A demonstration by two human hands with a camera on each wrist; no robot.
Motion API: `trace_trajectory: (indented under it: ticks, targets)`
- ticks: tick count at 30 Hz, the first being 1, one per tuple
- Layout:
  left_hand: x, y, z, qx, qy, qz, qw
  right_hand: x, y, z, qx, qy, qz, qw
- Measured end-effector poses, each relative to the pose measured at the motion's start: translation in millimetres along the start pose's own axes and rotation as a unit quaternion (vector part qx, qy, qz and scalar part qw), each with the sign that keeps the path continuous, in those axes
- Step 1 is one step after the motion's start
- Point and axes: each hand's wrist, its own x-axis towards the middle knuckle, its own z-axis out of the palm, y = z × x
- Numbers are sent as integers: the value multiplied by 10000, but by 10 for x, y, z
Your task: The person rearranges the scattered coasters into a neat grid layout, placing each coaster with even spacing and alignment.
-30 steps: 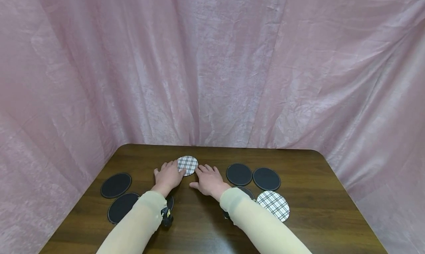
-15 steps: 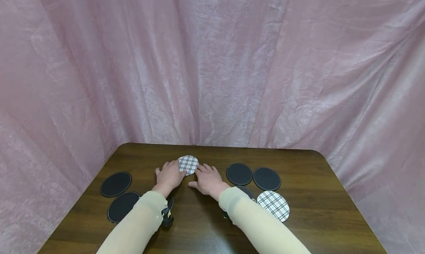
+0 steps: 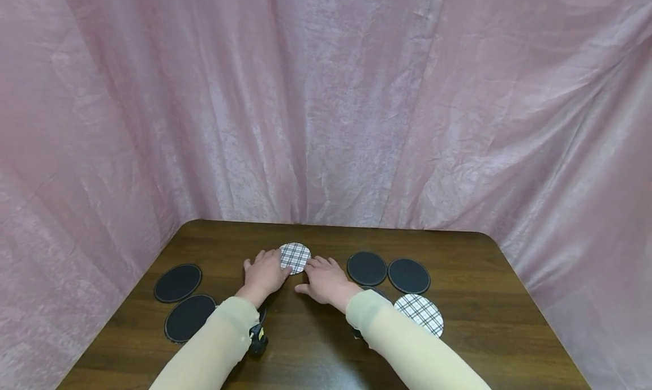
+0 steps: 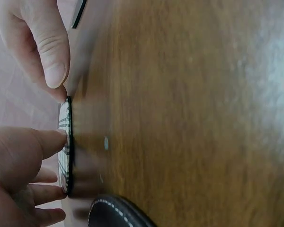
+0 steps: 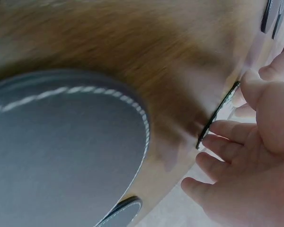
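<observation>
A round coaster with a white plaid top (image 3: 295, 256) and a dark edge lies flat near the table's far side, between both hands. My left hand (image 3: 266, 277) is at its left edge; in the left wrist view the thumb (image 4: 52, 142) touches the coaster's top and the other fingers reach along its side. From the right, my right hand (image 3: 326, 281) touches the opposite edge with its fingertips. The right wrist view shows those fingers (image 5: 227, 130) fairly straight against the rim. Neither hand curls round the coaster.
Black coasters with pale stitching lie at left (image 3: 177, 283), among them a lower black coaster (image 3: 189, 318), and at right (image 3: 367, 268). A second plaid coaster (image 3: 420, 312) sits beside the right forearm. The brown wooden table (image 3: 458, 356) ends at a pink curtain (image 3: 346, 124).
The plaid coaster between the hands has shifted slightly right and a little nearer. Both hands have moved right with it. The other coasters have stayed in place.
</observation>
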Motion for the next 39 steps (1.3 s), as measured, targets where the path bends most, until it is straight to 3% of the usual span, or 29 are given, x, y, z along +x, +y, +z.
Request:
trace_trajectory:
  ticks: [6, 10, 16, 23, 30, 35, 39]
  targets:
    - [-19, 39, 19, 54, -22, 133, 9999, -54, 113, 65, -43, -50, -210, 9998]
    - [-4, 40, 11, 33, 28, 114, 9999, -80, 163, 44, 30, 355, -267, 9990]
    - [34, 9, -31, -3, 238, -170, 9996, -22, 159, 16, 259, 913, 94, 9954]
    - [53, -5, -42, -58, 254, -290, 9992, 90, 98, -3, 293, 850, 589, 9942]
    - [64, 15, -40, -42, 218, -345, 9992, 110, 86, -3, 286, 738, 643, 9948]
    - [101, 13, -3, -81, 151, -448, 9988, 150, 102, 46, 626, 863, 562, 9927]
    - [130, 9, 20, -82, 158, -529, 9984, 205, 126, 36, 1219, 752, 748, 9869]
